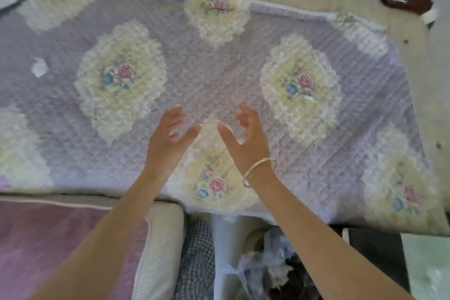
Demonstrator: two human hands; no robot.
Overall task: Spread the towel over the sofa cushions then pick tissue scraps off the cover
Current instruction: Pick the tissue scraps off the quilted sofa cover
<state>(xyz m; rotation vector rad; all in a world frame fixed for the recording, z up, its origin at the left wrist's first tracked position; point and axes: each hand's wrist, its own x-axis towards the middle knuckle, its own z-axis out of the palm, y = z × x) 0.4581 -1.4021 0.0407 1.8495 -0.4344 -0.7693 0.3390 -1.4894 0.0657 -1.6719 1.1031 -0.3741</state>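
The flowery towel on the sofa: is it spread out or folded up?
Spread out. The towel lies flat over the sofa, with several flower patches showing and its edges visible at back and front.

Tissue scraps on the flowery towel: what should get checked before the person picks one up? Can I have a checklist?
1. Towel spread flat over the cushions: ok.
2. Grips free: ok; the left grip and right grip, both bare hands, are open and hold nothing.
3. Scrap spotted: ok; a white tissue scrap lies on the towel's far left.
4. Scrap near a grip: not ok; it lies well to the left of the left grip.
5. More scraps: cannot tell; a small white bit on the right flower patch is too blurred to judge.
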